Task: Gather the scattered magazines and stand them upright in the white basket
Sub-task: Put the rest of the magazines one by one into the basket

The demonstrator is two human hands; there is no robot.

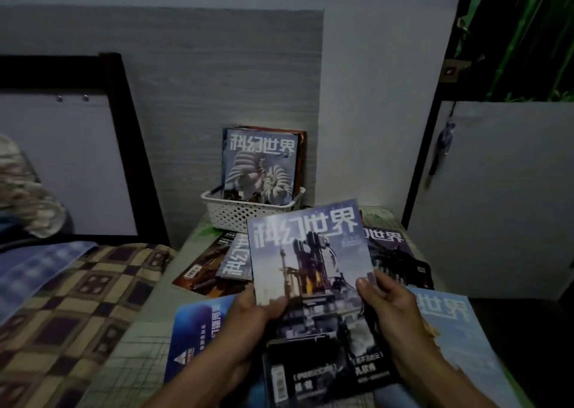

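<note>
Dim room, a grey wood-grain panel (217, 75) behind a narrow table (139, 355) covered in a checked cloth, with a patterned bedspread (71, 308) along its 9 o'clock edge. At 12 o'clock the white basket (248, 210) sits against the panel, magazines already upright in it (259, 165) — some room shows at its left end. Both hands hold one magazine (310, 258) above the table: the left hand (254, 314) grips its lower left edge, the right hand (388, 302) its right edge, fingers curled round. Loose magazines lie flat all round — at 10 o'clock (214, 261), 2 o'clock (394, 252), 7 o'clock (195, 333) and 4 o'clock (456, 330).
</note>
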